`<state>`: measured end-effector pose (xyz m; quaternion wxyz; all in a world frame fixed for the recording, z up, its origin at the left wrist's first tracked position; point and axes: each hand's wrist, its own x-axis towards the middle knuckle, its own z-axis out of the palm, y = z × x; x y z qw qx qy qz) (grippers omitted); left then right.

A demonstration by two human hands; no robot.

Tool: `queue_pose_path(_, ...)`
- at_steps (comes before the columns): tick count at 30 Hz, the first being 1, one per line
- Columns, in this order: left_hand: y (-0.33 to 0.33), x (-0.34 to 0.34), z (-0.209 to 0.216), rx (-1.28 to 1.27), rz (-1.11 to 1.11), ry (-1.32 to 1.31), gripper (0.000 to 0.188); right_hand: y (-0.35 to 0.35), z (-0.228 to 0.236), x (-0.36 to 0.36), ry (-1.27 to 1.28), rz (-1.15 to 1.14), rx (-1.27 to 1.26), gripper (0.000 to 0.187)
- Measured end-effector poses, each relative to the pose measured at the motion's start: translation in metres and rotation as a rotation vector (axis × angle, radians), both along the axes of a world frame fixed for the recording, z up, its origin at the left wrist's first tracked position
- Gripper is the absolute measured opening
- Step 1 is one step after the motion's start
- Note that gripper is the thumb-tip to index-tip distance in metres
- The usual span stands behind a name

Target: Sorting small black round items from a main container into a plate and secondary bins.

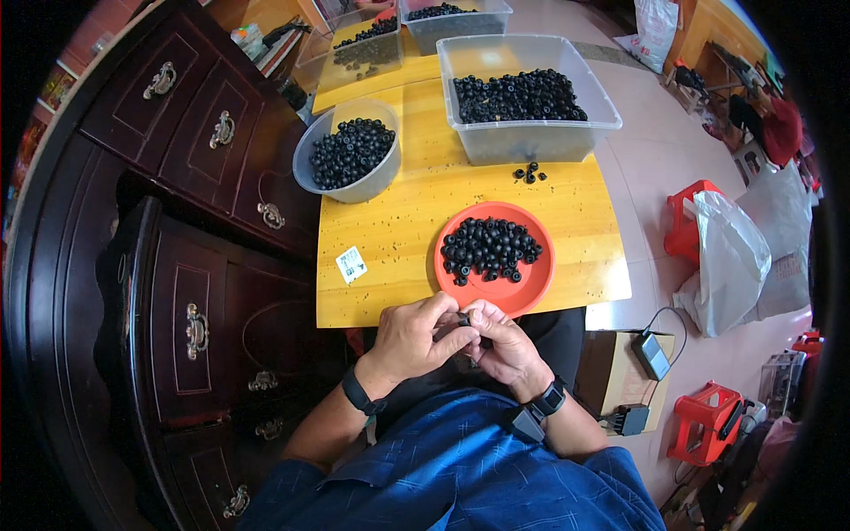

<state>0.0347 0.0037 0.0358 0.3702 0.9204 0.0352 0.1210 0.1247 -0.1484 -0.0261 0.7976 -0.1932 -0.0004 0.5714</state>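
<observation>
Farthest to my left, well apart from my left hand (407,341), stands a dark wooden cabinet (190,199) with ornate metal handles. Nearer, ahead and to the left of that hand, a round tub (365,188) heaped with small black pieces sits on the yellow table (398,243); a printed paper label (351,265) lies closer to me, between tub and hand.

My left hand is nearly closed, thumb and forefinger brought together at a small black piece (463,319). The piece lies right at my fingertips, between my two hands, just off the table's near edge. My right hand (505,343) meets it from the other side, its fingers curled in and its thumb against the piece. Something dark shows under that thumb too; I cannot tell whether it is another piece.

Directly beyond my fingertips is a round red plate (512,301), with a pile of similar black pieces (491,246) on it. Past the plate, farther from my right hand, are a few loose pieces (531,174) and a big clear bin (531,146), partly filled with more.

To the right of my right hand, down on the floor, are a cardboard box (602,365), pale plastic bags (730,261) and a red stool (699,429).
</observation>
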Motion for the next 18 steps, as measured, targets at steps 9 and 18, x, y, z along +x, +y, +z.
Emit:
queue_pose_path(9, 0.018, 0.007, 0.015, -0.114, 0.005, 0.055, 0.019, -0.001, 0.0, 0.0, 0.091, 0.068, -0.12, 0.011)
queue_pose_path(18, 0.07, 0.027, 0.037, -0.113, 0.474, -0.349, 0.033, -0.004, 0.008, 0.001, 0.291, 0.021, -0.114, 0.036)
